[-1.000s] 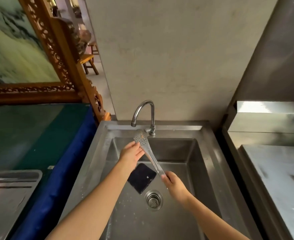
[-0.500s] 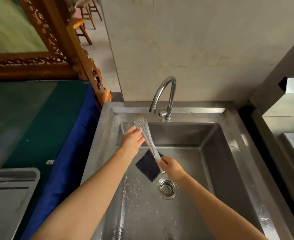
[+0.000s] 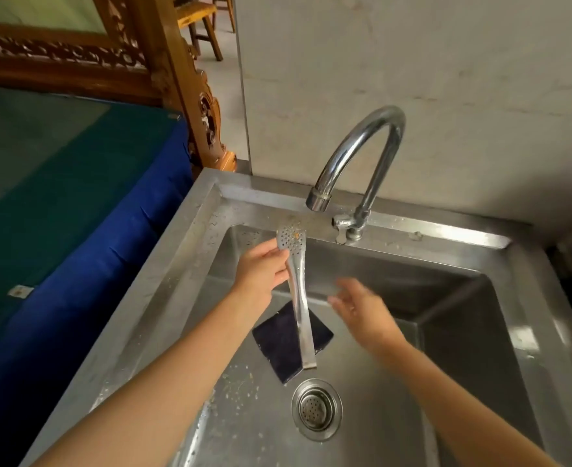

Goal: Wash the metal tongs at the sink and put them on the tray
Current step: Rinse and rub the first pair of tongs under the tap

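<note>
The metal tongs [image 3: 298, 298] hang over the steel sink [image 3: 190, 251], perforated head up near the back rim, hinge end pointing down toward the drain. My left hand [image 3: 262, 271] pinches them just below the head. My right hand [image 3: 362, 310] is off the tongs, to their right, fingers spread and blurred. The curved tap [image 3: 362, 156] stands behind, its spout just above and right of the tongs' head. No water runs from it. The tray is out of view.
A dark square sponge [image 3: 282, 342] lies on the sink floor under the tongs, beside the drain strainer [image 3: 316, 409]. Food specks dot the sink floor. A green-topped table with blue cloth [image 3: 75, 230] stands left, a carved wooden frame [image 3: 163, 62] behind it.
My right hand let go of the tongs' lower end and moved right and up. My left hand keeps its grip near the head. The view has come closer to the sink.
</note>
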A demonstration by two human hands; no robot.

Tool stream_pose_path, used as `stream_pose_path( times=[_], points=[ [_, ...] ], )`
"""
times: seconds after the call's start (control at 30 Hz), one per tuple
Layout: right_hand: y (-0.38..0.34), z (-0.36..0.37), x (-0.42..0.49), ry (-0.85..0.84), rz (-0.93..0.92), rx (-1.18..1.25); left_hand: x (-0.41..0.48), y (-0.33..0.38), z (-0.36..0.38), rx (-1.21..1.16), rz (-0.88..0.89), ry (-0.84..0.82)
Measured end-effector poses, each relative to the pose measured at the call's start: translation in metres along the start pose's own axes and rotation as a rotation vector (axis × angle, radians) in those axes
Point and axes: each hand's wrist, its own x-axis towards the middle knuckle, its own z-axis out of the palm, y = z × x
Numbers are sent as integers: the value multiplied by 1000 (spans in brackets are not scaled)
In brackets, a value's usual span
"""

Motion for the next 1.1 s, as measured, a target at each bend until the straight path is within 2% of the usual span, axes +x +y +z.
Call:
stream_pose_path(
  times=[0.1, 0.2, 0.33, 0.57, 0.8, 1.1],
  points=[
    [2, -16, 30, 243, -196, -261, 8, -16, -3, 7, -5, 31],
    [-2, -18, 60, 301, -302, -408, 11, -27, -8, 37, 19, 15],
    [-5, -13, 88, 319, -347, -402, 12, -35, -16, 64, 52, -32],
    [18, -5, 101, 538, -588, -433, 8, -37, -18, 112, 38, -86],
    [15, -8, 104, 570, -638, -306, 8, -36, -18, 108, 13, -92],
    [5, -22, 108, 564, -662, -306, 10, -32, -14, 87, 14, -159]
  ],
)
